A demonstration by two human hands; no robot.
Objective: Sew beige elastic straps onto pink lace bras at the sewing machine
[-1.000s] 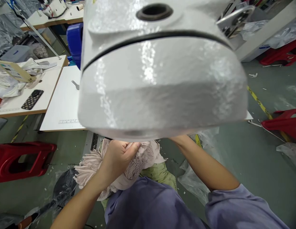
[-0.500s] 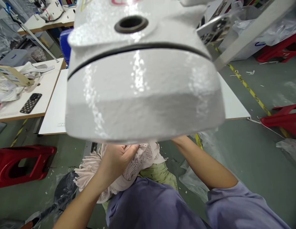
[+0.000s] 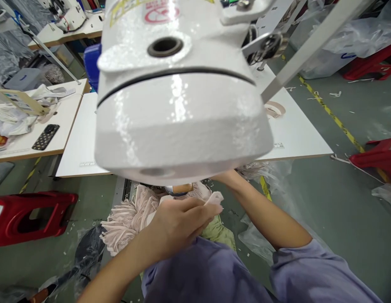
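A large white sewing machine head [image 3: 179,109] fills the middle of the view, close to the camera. Below its front edge, my left hand [image 3: 179,223] pinches a small pale strip of fabric [image 3: 214,198] above my lap. A heap of pink lace fabric [image 3: 129,214] lies just left of that hand. My right forearm [image 3: 261,210] reaches up under the machine; the right hand itself is hidden behind the machine head. My purple clothing [image 3: 202,273] covers the bottom of the view.
The white sewing table [image 3: 296,134] extends right and left of the machine. A side table [image 3: 59,139] at left holds a phone [image 3: 46,136] and cloth. Red plastic stools [image 3: 28,214] stand on the green floor at left and right [image 3: 375,158]. Plastic bags [image 3: 261,240] lie by my right arm.
My left hand let go of the bunched pink lace and moved right, now pinching a small pale strip. The view pulled back a little from the machine head.
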